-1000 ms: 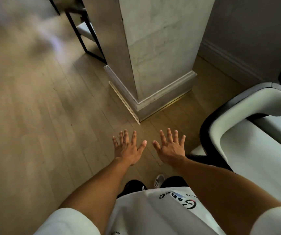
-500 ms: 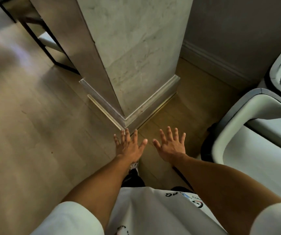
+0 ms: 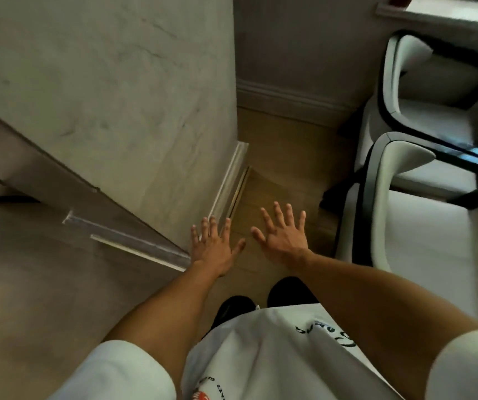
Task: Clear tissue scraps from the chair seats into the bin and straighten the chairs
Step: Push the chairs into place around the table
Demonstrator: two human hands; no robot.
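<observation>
My left hand (image 3: pixel 213 246) and my right hand (image 3: pixel 282 233) are stretched out side by side over the wooden floor, palms down, fingers spread, holding nothing. Two white chairs with black trim stand on the right: the nearer chair (image 3: pixel 422 226) is just right of my right hand, and the farther chair (image 3: pixel 422 90) sits behind it, pushed under a table edge (image 3: pixel 445 13). Both seats look bare where I can see them. No tissue scraps or bin are in view.
A large marble pillar (image 3: pixel 122 96) with a skirting base fills the left and centre, its corner right by my left hand. A grey wall with a baseboard (image 3: pixel 286 96) closes the back. A narrow strip of floor (image 3: pixel 286 174) runs between pillar and chairs.
The view has swung to the right and moved closer to the pillar. The second chair and the table edge have come into sight. My hands stay spread and empty.
</observation>
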